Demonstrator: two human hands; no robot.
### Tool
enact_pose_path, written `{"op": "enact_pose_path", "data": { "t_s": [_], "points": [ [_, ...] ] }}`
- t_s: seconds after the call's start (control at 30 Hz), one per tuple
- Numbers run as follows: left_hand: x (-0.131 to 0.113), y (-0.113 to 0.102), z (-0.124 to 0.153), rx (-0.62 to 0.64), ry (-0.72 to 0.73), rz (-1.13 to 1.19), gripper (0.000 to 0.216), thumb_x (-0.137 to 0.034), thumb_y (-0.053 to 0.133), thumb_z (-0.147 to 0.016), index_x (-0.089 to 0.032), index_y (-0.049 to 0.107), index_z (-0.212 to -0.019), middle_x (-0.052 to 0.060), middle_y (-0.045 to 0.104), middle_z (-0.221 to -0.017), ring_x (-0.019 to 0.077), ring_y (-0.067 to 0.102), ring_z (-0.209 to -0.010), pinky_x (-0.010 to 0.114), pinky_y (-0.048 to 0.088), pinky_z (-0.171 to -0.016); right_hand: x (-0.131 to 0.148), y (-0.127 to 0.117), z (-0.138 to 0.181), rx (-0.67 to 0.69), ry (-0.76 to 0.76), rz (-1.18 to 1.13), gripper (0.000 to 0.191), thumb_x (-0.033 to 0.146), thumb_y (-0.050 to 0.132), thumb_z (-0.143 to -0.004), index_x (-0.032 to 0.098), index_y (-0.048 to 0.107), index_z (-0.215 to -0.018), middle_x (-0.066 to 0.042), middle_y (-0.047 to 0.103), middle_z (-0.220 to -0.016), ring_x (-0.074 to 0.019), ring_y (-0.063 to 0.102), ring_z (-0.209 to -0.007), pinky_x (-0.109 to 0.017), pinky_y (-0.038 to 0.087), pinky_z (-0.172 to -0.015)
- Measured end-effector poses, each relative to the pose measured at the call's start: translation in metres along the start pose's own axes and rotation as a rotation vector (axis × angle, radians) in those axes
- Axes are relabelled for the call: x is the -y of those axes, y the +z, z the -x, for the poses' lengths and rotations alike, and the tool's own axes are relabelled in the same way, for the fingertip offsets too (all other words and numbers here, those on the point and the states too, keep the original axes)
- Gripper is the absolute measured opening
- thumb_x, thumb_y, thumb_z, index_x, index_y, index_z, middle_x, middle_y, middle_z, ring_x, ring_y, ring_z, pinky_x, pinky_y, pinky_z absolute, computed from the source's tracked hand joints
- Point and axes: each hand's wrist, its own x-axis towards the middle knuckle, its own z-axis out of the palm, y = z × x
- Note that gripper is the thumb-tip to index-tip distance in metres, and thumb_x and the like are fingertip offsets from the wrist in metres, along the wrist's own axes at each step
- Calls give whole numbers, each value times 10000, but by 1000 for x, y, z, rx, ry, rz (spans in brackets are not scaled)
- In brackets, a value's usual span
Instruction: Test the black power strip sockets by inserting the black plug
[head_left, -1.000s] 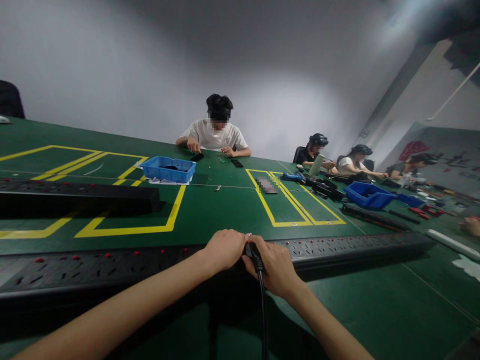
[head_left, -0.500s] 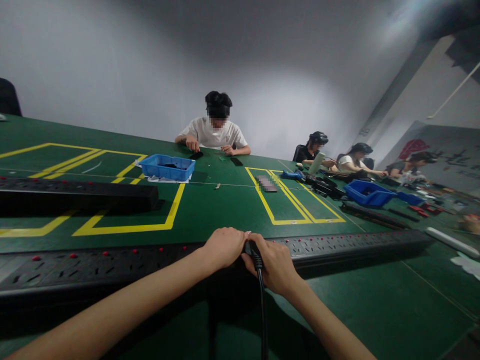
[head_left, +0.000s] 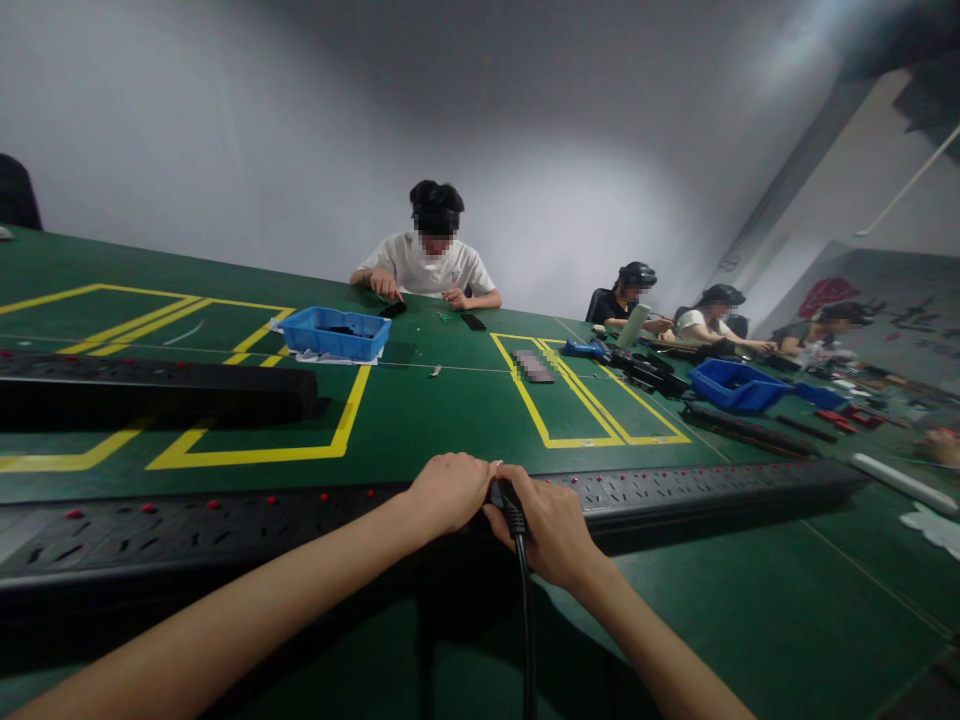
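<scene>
A long black power strip (head_left: 675,488) with red switches runs across the green table in front of me. My right hand (head_left: 546,525) is closed around a black plug (head_left: 504,500) at the strip's middle, and its black cable (head_left: 525,630) drops toward me. My left hand (head_left: 448,493) lies curled on the strip right beside the plug, fingers bent down onto the housing and touching the right hand. What sits under its fingers is hidden.
A second black power strip (head_left: 150,390) lies farther back on the left. A blue tray (head_left: 335,334) sits inside yellow floor-tape lines (head_left: 352,410). A person in a white shirt (head_left: 431,270) works opposite. More people, another blue tray (head_left: 731,386) and tools crowd the right.
Both hands stay on the plug and strip. The view has drifted slightly, nothing else has visibly moved.
</scene>
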Motion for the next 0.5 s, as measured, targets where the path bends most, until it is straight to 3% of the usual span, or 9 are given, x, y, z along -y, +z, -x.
{"op": "enact_pose_path", "data": {
  "t_s": [0.5],
  "points": [
    [1, 5, -2, -14, -4, -10, 331, -218, 253, -868, -153, 572, -925, 129, 658, -841, 275, 635, -777, 414, 482, -663, 1, -1, 0, -4, -1, -5, 329, 378, 410, -860, 181, 409, -1123, -80, 630, -906, -185, 607, -772, -250, 396, -658]
  ]
}}
